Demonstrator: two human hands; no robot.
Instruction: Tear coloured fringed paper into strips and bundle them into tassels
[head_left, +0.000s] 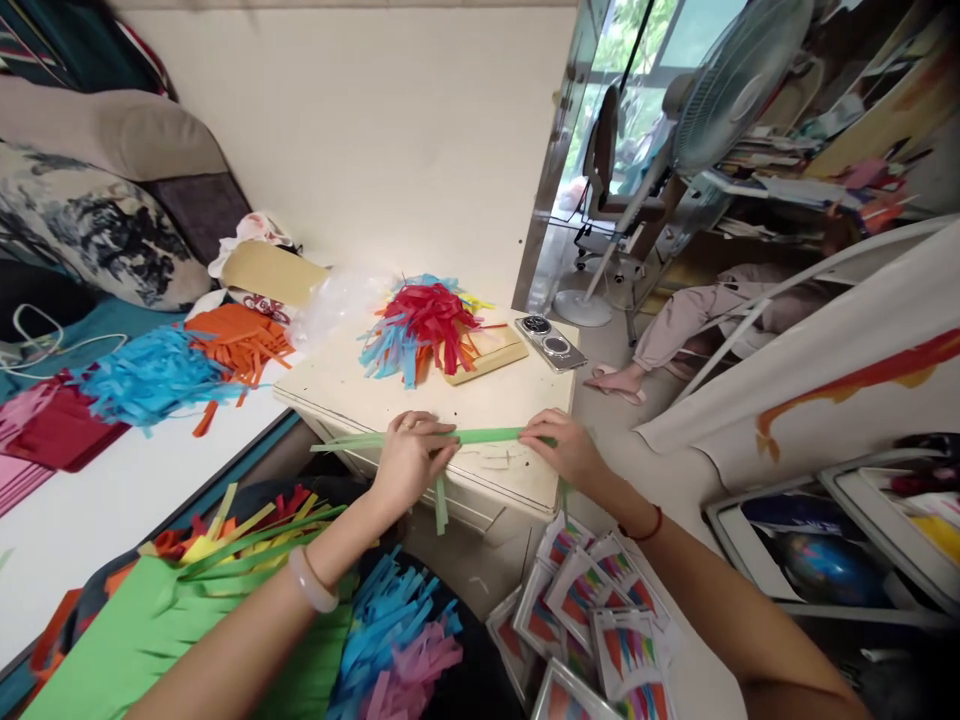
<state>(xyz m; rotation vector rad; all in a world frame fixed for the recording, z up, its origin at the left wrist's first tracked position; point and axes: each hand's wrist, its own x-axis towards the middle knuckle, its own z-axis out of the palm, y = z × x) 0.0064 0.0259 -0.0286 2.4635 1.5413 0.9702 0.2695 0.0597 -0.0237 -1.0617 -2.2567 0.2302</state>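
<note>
Nearest, fringed green paper (150,630) and blue and pink strips (397,640) across the lap; packets of coloured paper (592,620) just beside. Further on, left hand (409,462) and right hand (562,445) — each pinched shut on the green strip (487,436) — stretched flat along the tabletop (360,390) edge. Beyond, a red-and-blue fringe pile (424,330); a phone (551,343) near the far corner.

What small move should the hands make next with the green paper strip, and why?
Probably press and slide the left hand along the long green fringed paper strip toward the right hand to flatten it. The strip lies stretched between both hands along the near edge of the small cream table, with some fringe hanging off the front, so smoothing seems the likely step.
</note>
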